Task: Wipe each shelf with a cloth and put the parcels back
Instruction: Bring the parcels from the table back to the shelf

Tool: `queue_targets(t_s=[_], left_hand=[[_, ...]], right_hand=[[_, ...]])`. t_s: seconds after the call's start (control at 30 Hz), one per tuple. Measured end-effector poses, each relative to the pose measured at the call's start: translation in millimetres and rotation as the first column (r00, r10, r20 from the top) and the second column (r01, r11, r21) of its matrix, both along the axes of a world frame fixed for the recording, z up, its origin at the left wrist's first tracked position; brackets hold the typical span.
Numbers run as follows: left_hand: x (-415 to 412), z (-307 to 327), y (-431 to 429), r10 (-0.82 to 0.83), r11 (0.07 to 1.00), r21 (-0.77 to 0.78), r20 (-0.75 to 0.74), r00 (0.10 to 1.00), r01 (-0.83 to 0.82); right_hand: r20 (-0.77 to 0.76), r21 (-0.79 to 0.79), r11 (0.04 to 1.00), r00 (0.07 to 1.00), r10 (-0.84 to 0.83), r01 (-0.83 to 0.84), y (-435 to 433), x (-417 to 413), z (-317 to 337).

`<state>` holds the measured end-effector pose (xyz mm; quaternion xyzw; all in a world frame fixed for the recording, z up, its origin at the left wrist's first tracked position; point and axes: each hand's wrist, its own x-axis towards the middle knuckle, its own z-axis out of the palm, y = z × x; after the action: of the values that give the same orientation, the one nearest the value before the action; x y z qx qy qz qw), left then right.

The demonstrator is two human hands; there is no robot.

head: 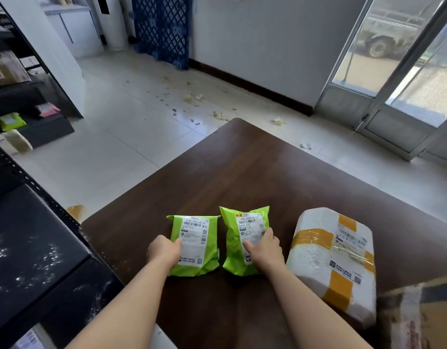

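Close to the desk's (pixel 242 172) near edge, the left green parcel (pixel 197 245) and the right green parcel (pixel 236 245) lie side by side. The left hand (pixel 163 253) grips the first by its left edge; the right hand (pixel 265 250) pinches the second at its label. A white taped parcel (pixel 318 268) lies toward the right edge, and a dusty black shelf (pixel 28 248) stands beyond the left edge.

Two lime-green parcel bags (pixel 192 245) (pixel 238 244) carry white labels printed with black barcodes. The white foam-wrapped parcel (pixel 330 268) is banded with amber-yellow tape. The tabletop (pixel 242 177) is dark brown wood grain. A blue curtain (pixel 162 28) shows a lattice pattern. The black shelf (pixel 36 248) is flecked white.
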<state>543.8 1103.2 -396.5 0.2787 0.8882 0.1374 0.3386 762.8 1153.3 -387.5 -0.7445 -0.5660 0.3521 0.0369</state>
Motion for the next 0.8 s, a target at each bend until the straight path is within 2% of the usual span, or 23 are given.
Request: queue_targets(t_s=[0.57,0.67,0.8], left_hand=[[3.0,-22.6,10.0,-0.035,0.996,-0.077,-0.007,0.999,0.035],[4.0,-24.0,8.3,-0.015,1.000,-0.005,0.027,1.000,0.016],[7.3,-23.2,5.0,0.014,0.988,0.149,0.145,0.989,-0.036]], right_hand=[[0.017,0.018,0.999,0.999,-0.030,0.029,2.3,-6.5,-25.9],[0.016,0.011,0.999,0.999,-0.042,0.042,3.2,-5.8,-27.2],[0.012,0.033,0.999,0.999,-0.032,0.032,0.5,-7.6,-26.5]])
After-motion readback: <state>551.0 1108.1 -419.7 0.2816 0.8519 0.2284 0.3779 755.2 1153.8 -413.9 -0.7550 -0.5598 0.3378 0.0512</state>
